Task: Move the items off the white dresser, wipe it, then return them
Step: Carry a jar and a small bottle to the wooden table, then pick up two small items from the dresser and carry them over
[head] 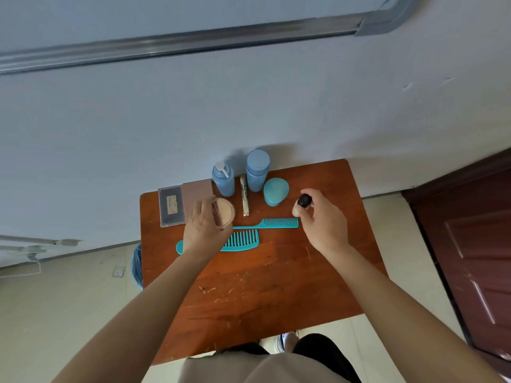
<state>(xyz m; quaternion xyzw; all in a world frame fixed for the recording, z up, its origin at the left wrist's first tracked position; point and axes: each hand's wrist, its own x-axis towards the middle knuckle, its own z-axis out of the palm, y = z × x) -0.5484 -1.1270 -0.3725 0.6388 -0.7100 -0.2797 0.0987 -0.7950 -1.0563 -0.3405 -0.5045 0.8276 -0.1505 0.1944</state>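
A scratched reddish-brown table (262, 288) stands against the pale wall. My left hand (206, 230) grips a round powder compact (225, 211) with a clear lid, near the table's back left. My right hand (323, 219) holds a small beige bottle with a black cap (304, 201) at the back right. Behind them stand a blue pump bottle (223, 179), a blue capped bottle (257, 170), a teal round jar (276, 191) and a gold tube (244, 199). Two teal combs lie in the middle: a thin tail comb (272, 223) and a wide-tooth comb (243, 240), partly under my left wrist.
A clear-cased palette (171, 207) and a pinkish flat box (197, 193) lie at the table's back left corner. A dark red door (475, 244) is to the right. A blue object (137, 265) sits on the floor by the table's left edge. My legs are below the front edge.
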